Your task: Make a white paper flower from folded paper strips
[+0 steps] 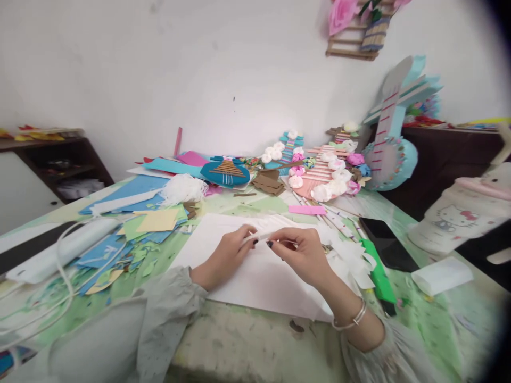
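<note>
Above a large white sheet (255,287) on the table, both hands come together around a thin white paper strip (261,234). My left hand (227,252) pinches the strip's left end between thumb and fingers. At the other end, my right hand (301,252) has its thumb and fingertips closed on the strip; its other fingers are curled and partly hidden. To the right of my right hand lies a heap of white paper strips (353,260), some of them curled. A green cutter-like tool (377,276) rests just beyond that heap.
A black phone (387,244) and a Hello Kitty cup (459,215) stand at the right. Coloured paper scraps (147,229), white string (186,190) and a white cable (66,266) lie left. Decorated paper instruments (225,171) line the back, beside a pink strip (307,210).
</note>
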The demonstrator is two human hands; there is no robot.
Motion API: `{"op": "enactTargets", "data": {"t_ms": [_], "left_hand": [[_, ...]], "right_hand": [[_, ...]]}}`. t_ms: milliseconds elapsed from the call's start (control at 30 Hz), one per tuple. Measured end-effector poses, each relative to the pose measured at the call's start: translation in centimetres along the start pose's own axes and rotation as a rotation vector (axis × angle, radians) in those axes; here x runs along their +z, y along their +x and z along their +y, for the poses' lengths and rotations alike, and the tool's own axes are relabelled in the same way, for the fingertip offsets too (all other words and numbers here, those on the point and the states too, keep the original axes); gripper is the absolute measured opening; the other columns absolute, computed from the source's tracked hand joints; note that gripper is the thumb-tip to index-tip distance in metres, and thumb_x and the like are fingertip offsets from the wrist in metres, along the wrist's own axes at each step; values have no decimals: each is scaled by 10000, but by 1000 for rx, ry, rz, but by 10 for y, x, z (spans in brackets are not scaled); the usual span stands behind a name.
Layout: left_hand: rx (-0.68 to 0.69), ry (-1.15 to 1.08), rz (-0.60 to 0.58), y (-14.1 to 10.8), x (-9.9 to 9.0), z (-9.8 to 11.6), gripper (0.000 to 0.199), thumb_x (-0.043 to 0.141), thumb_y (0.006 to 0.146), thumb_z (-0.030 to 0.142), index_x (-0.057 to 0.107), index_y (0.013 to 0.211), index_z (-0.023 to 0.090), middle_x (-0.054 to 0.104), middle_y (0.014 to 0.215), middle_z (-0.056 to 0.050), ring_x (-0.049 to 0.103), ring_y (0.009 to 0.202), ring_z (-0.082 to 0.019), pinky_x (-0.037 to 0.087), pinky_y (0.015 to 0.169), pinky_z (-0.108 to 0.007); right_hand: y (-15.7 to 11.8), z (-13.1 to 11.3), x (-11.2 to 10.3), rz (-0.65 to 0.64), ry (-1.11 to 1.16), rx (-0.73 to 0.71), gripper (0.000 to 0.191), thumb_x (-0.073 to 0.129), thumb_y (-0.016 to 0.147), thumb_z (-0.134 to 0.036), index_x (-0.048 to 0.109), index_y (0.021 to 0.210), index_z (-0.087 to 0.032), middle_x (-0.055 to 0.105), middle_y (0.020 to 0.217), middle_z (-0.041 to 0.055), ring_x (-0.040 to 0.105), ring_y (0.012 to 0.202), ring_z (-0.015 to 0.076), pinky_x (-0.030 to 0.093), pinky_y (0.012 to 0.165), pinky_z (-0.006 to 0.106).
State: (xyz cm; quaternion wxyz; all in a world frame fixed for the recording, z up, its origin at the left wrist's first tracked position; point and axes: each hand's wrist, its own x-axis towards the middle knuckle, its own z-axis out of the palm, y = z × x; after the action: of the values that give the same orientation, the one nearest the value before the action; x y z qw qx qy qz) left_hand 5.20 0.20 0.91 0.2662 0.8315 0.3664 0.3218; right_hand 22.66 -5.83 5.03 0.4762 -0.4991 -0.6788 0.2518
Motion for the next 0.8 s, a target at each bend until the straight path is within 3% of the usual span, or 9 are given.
{"op": "enactTargets", "data": {"t_ms": [100,200,400,500,600,700,800], "left_hand": [[-80,-82,48,0,-3,1,259,442,869,302,409,1108,208,678,808,-3,605,756,-165,404,717,-266],[-53,-60,52,0,-6,1,340,430,867,267,398,1198,196,678,828,-9,595,766,-163,397,738,-266],[-23,-50,57,3,-14,-2,220,428,861,270,599,976,193,666,865,-15,579,796,-151,398,725,-243],[-47,-90,74,4,-18,-3,239,432,855,293,615,968,190,661,844,-18,567,768,-151,405,666,-237],[-54,-111,86,4,-20,-4,242,435,847,285,613,980,187,653,827,-19,559,744,-147,402,634,-233],[-67,-112,125,5,-21,-7,234,446,840,284,608,977,186,645,792,-11,523,654,-125,384,591,-225],[-88,-154,151,7,-21,-12,232,462,835,313,610,955,181,645,790,-15,466,577,-101,352,531,-214]], "right_hand": [[-1,-3,0,-26,76,46,113,549,641,-139,652,601,-167,551,514,-13,430,478,95,327,471,222],[-1,-3,-1,-84,160,99,114,529,598,-137,630,554,-163,533,489,-13,432,470,102,319,462,229],[2,2,-4,-68,386,99,112,510,544,-128,603,502,-175,508,483,-3,420,490,117,296,465,242],[3,0,-7,-62,543,4,110,507,552,-129,586,505,-189,610,706,45,551,740,191,418,632,295],[3,-5,-7,-130,722,-26,83,509,607,-164,544,542,-201,650,803,67,574,921,248,417,854,403],[2,-10,-7,-160,852,44,97,487,682,-212,508,588,-214,554,558,20,575,668,203,434,821,435],[2,-11,-8,-69,861,120,107,472,689,-240,475,585,-216,421,481,-19,444,496,143,452,643,362]]}}
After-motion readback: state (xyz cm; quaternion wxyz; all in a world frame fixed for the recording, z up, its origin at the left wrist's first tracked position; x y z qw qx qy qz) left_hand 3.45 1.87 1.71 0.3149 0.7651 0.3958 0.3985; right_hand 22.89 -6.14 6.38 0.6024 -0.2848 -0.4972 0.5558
